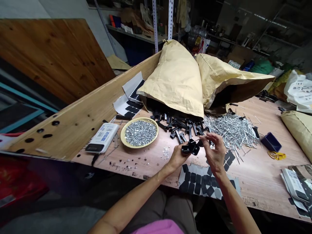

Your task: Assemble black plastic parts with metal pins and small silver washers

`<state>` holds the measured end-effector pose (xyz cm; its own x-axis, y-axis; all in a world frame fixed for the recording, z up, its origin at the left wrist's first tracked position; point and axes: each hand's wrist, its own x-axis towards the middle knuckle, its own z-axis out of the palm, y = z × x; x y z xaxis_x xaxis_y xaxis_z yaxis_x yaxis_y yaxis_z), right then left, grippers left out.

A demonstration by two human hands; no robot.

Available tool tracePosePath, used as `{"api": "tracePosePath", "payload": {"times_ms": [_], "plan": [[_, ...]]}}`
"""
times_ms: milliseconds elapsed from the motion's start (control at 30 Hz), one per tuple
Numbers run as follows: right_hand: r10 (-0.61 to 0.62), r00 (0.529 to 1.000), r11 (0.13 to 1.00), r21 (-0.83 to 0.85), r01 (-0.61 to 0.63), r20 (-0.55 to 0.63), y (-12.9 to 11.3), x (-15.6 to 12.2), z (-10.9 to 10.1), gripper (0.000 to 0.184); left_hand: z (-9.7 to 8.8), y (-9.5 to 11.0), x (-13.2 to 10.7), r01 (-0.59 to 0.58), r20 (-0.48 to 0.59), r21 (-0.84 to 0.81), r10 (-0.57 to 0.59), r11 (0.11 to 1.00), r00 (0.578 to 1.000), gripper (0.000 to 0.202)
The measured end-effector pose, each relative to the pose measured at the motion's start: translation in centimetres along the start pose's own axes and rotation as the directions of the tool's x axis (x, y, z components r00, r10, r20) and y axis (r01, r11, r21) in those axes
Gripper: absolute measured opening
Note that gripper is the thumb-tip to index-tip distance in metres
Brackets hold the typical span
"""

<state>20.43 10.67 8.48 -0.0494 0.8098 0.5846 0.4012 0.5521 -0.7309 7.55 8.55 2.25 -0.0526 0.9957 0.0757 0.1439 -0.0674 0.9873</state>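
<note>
In front of me, my left hand (pixel 178 156) is closed around several black plastic parts (pixel 192 148) with rounded ends. My right hand (pixel 216 152) pinches a thin metal rod close beside them; its fingertips partly hide the rod. Behind both hands lies a loose heap of black plastic parts (pixel 180 125), spilling from a paper sack (pixel 176 78). A large pile of thin metal rods (pixel 231 130) is just past my right hand. Under my wrists, a backing sheet (pixel 189 169) carries rows of black rounded pads.
A yellow bowl (pixel 122 136) of small metal nuts stands left, with loose nuts (pixel 166 152) nearby. Further left is a white electronic device (pixel 103 136). A second open sack (pixel 219 74), a dark blue box (pixel 271 142) and yellow bands (pixel 276 155) are right. A wooden board (pixel 80 113) edges the table.
</note>
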Motion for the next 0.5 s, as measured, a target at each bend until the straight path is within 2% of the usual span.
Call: {"api": "tracePosePath", "payload": {"times_ms": [167,300,433,500], "plan": [[-0.030,0.997,0.987,-0.155,0.041,0.067,0.5,-0.5,-0.5,0.009,0.3,-0.2,0.2,0.023,-0.021,-0.011,-0.023,1.000,1.000,0.009],[-0.063,0.990,0.965,-0.246,0.094,0.129,0.2,-0.6,-1.1,0.006,0.8,-0.7,0.0,0.038,0.004,0.000,-0.038,0.999,0.999,0.007],[-0.137,0.986,0.910,-0.380,0.164,0.098,0.4,-1.2,-1.5,0.007,1.4,-1.1,-0.1,0.042,0.025,0.031,-0.042,0.999,0.999,0.006],[-0.138,0.985,0.921,-0.351,0.168,0.107,0.5,-1.5,-1.7,0.006,1.7,-1.2,-0.2,0.067,0.035,0.039,-0.068,0.997,0.997,0.006]]}}
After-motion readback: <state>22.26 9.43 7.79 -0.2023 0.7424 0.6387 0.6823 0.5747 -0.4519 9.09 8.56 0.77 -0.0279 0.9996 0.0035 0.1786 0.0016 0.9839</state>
